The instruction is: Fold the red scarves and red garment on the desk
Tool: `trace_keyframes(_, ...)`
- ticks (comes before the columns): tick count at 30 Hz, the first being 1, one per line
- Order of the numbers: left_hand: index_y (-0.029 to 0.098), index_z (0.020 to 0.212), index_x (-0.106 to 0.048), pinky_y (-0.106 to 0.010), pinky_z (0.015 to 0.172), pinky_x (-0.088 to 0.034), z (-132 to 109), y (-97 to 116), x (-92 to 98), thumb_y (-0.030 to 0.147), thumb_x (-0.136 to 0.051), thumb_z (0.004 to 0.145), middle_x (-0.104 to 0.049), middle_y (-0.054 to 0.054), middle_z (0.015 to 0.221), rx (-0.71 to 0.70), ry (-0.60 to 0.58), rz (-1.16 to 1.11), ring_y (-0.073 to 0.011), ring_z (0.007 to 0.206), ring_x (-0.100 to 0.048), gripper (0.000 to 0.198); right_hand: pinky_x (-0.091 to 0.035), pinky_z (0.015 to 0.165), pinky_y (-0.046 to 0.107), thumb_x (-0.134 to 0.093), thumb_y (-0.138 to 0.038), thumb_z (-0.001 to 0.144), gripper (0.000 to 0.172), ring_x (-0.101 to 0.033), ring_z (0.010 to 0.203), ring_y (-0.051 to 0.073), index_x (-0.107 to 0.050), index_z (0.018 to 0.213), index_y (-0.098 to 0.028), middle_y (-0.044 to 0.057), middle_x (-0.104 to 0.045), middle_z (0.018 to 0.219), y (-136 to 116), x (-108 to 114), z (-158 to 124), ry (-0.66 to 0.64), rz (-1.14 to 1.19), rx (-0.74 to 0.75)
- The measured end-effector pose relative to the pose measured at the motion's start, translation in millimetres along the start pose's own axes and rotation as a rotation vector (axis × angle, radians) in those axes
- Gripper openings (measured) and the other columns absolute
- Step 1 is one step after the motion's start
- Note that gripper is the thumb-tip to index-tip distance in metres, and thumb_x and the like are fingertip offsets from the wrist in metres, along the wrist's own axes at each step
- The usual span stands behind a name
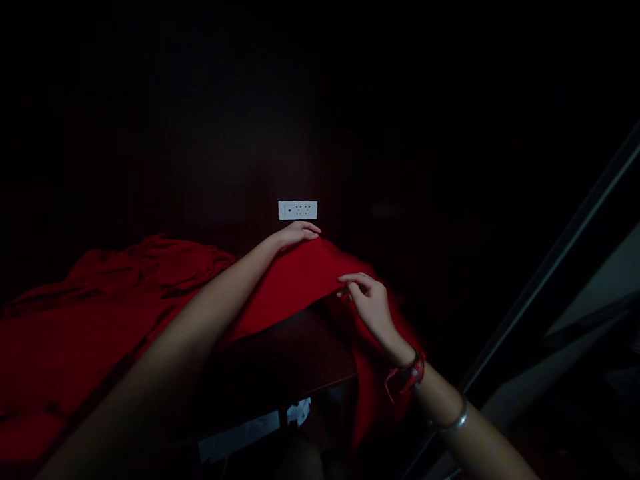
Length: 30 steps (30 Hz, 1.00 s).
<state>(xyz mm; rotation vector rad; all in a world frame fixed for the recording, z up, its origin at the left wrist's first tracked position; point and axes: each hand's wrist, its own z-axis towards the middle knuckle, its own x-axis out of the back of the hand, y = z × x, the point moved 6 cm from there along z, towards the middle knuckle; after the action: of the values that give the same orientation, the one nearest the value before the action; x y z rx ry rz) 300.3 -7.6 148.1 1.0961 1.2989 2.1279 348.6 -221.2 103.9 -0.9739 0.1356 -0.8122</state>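
Observation:
A large red cloth (293, 283) lies over a dark tabletop, one part raised between my hands. My left hand (299, 233) reaches across to its far edge, the fingers fairly straight and closed on the fabric at the fingertips. Closer to me and further right, my right hand (367, 300) pinches the near edge between thumb and fingers. From there the cloth hangs down past the table's right end. Red threads and a metal bangle (457, 417) circle my right wrist and forearm. Deep shadow hides much of the left forearm's underside.
A white socket panel (298, 210) is set in the dark wall just behind my left hand. More bunched red cloth spreads to the left. Below the dark table edge (320, 387) are pale papers or similar things. A slanting rail (550, 260) crosses the right side.

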Motion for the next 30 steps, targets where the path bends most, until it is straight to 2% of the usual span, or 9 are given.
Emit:
trace_keyframes(4,0.011,0.095,-0.055,-0.025,0.064,-0.042,41.5,18.1,-46.3,0.016,-0.052,0.067,-0.061,-0.005,0.082,-0.048,-0.032,0.032,-0.0121,0.069,-0.054,0.028,-0.043,0.050,0.023,-0.046,-0.028,0.067,0.021,-0.055,0.054,0.012,-0.059,0.075,-0.014,0.003,-0.060,0.067,29.0,49.7,8.0,0.229,0.119,-0.129)
trace_keyframes(6,0.011,0.098,-0.054,-0.024,0.064,-0.043,60.0,18.0,-72.8,0.015,-0.050,0.069,-0.062,-0.005,0.085,-0.056,-0.054,0.106,-0.0119,0.069,-0.055,0.030,-0.042,0.047,0.023,-0.048,-0.031,0.066,0.021,-0.054,0.052,0.012,-0.057,0.073,-0.014,0.002,-0.058,0.064,51.7,70.9,8.0,0.335,0.118,-0.179)
trace_keyframes(9,0.010,0.102,-0.052,-0.023,0.063,-0.044,83.4,7.5,-111.4,0.014,-0.047,0.071,-0.062,-0.006,0.087,-0.058,-0.074,0.246,-0.0120,0.071,-0.056,0.031,-0.042,0.049,0.024,-0.046,-0.030,0.066,0.018,-0.052,0.054,0.013,-0.055,0.072,-0.015,0.002,-0.057,0.064,86.4,94.2,3.9,0.447,-0.043,-0.236)
trace_keyframes(11,0.010,0.100,-0.052,-0.022,0.063,-0.044,95.1,-3.8,-133.2,0.013,-0.048,0.071,-0.062,-0.006,0.087,-0.060,-0.081,0.302,-0.0122,0.073,-0.057,0.030,-0.043,0.056,0.026,-0.045,-0.025,0.066,0.017,-0.053,0.060,0.014,-0.055,0.075,-0.014,0.005,-0.058,0.070,103.7,101.3,0.3,0.463,-0.206,-0.276)
trace_keyframes(14,0.012,0.096,-0.055,-0.021,0.065,-0.044,105.3,-22.2,-154.9,0.010,-0.050,0.068,-0.062,-0.005,0.084,-0.057,-0.088,0.395,-0.0129,0.074,-0.056,0.028,-0.041,0.067,0.027,-0.042,-0.017,0.067,0.020,-0.053,0.072,0.017,-0.056,0.080,-0.012,0.009,-0.059,0.080,112.0,100.1,-3.0,0.413,-0.476,-0.276)
trace_keyframes(19,0.014,0.093,-0.056,-0.024,0.073,-0.041,101.5,-38.0,-162.5,0.011,-0.054,0.065,-0.060,-0.004,0.085,-0.101,-0.094,0.593,-0.0157,0.082,-0.054,0.028,-0.038,0.062,0.024,-0.037,-0.010,0.069,0.022,-0.052,0.070,0.016,-0.057,0.079,-0.012,0.010,-0.057,0.078,107.8,88.0,-7.9,0.262,-0.815,-0.323)
trace_keyframes(23,0.018,0.105,-0.049,-0.038,0.085,-0.031,82.8,-29.1,-155.4,0.021,-0.052,0.071,-0.049,-0.008,0.108,-0.193,-0.043,0.718,-0.0226,0.102,-0.042,0.034,-0.034,0.054,0.023,-0.036,-0.012,0.073,0.022,-0.052,0.064,0.015,-0.057,0.079,-0.013,0.009,-0.056,0.075,104.5,86.2,-11.2,0.191,-0.969,-0.380)
trace_keyframes(26,0.019,0.110,-0.045,-0.045,0.087,-0.026,56.1,-13.0,-150.6,0.026,-0.045,0.077,-0.042,-0.010,0.114,-0.359,0.023,0.904,-0.0241,0.105,-0.038,0.034,-0.033,0.049,0.024,-0.035,-0.015,0.075,0.024,-0.052,0.062,0.015,-0.058,0.077,-0.012,0.011,-0.056,0.077,101.5,87.3,-10.4,0.132,-1.057,-0.413)
trace_keyframes(30,0.019,0.109,-0.046,-0.043,0.088,-0.025,3.2,-5.1,-140.9,0.030,-0.039,0.081,-0.040,-0.010,0.116,-0.501,0.055,1.063,-0.0232,0.107,-0.035,0.031,-0.033,0.048,0.024,-0.036,-0.018,0.076,0.025,-0.053,0.061,0.016,-0.060,0.074,-0.011,0.012,-0.055,0.076,91.1,91.1,-8.4,0.067,-1.108,-0.431)
